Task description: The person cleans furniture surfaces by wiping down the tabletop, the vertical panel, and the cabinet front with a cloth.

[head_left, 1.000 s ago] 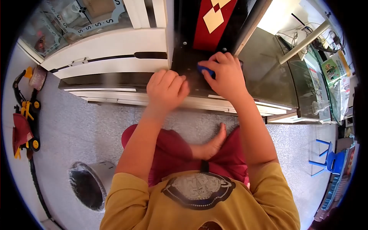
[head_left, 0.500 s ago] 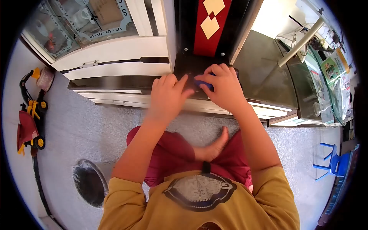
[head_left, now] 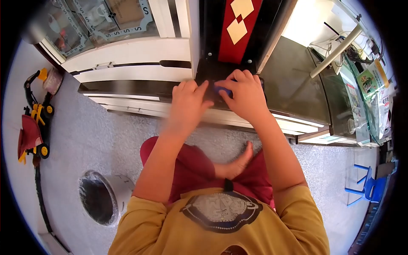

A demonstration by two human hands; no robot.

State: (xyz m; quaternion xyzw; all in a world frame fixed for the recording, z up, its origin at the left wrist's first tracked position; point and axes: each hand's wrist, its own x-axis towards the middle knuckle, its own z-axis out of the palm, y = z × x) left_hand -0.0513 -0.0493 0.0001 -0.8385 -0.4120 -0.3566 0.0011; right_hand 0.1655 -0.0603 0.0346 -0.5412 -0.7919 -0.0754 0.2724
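My right hand (head_left: 245, 94) is closed around a small blue object (head_left: 224, 90), mostly hidden under the fingers, so its kind cannot be made out. It is just above the dark ledge (head_left: 140, 88) in front of me. To its left, my left hand (head_left: 187, 102) hovers over the same ledge, slightly blurred. Its thumb and index finger are apart and point toward the blue object, with a small gap between. Nothing shows in the left hand.
Behind the hands rises a black panel with a red strip (head_left: 231, 42). A lined bin (head_left: 119, 191) and a toy excavator (head_left: 36, 114) stand on the floor at left. At right are a glass-topped counter (head_left: 293, 85), a packet (head_left: 372, 80) and a blue chair (head_left: 374, 187).
The view has shifted slightly. Both hands keep nearly the same place over the ledge, and the right still holds the blue object.
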